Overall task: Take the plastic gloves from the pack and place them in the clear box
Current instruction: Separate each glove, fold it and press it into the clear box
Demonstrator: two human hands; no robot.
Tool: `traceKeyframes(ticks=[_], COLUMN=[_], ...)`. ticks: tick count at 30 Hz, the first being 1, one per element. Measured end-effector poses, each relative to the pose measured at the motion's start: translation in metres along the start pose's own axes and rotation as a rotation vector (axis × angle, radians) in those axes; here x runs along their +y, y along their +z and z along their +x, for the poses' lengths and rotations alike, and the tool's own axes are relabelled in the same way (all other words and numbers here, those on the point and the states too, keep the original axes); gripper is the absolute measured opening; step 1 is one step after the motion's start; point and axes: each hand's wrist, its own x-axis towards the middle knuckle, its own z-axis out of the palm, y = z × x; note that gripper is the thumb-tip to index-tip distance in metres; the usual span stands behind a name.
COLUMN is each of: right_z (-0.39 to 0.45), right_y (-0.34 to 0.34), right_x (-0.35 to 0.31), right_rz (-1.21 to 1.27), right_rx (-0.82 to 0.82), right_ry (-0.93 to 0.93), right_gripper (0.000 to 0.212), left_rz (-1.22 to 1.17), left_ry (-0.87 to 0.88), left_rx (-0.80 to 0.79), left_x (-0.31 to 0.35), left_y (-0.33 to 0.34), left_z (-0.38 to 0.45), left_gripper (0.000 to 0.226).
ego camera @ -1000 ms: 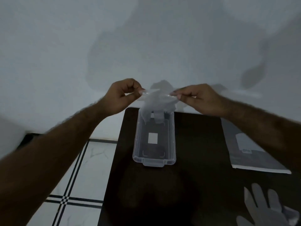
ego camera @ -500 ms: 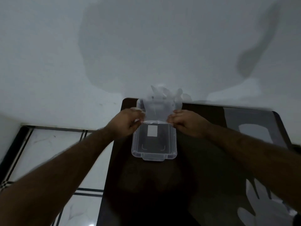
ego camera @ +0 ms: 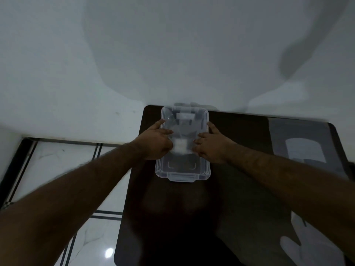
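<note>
both hands in box (ego camera: 182,170), pressing glove (ego camera: 180,135) flat on floor. left hand (ego camera: 156,144) and right hand (ego camera: 209,147) fingers curled down on glove edges, more pushing than pinching. glove thin, light, floppy, slippery; may spring up. hold by edges. second glove (ego camera: 307,250) waits on table (ego camera: 240,189).

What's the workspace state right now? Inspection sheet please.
Surface: dark table, glossy, against a pale wall.
Job's things: clear box open at the table's far left; plastic glove inside it; pack flat at the right; another glove lying near right.
Clutter: nothing seen.
Grippers: left hand and right hand reach over the box's sides, fingers on the glove; grip unclear.
Cables: nothing seen.
Surroundings: white tiled floor with dark lines.
</note>
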Motion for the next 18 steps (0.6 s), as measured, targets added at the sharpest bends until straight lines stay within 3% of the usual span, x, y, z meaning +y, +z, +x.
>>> traceKeyframes(ticks=[8,18], right_z=[0.019,0.029], right_y=[0.003,-0.009], right_x=[-0.016,-0.031], right_rz=[-0.103,-0.161], right_rx=[-0.089,-0.266], right_ry=[-0.074,-0.109], right_gripper=[0.041,0.048], left_rz=[0.060,0.077], left_ry=[-0.031,-0.025], left_rx=[-0.278,-0.355], left_x=[0.014,0.024], left_y=[-0.006,-0.007], left_z=[0.016,0.023], left_gripper=[0.022,0.022])
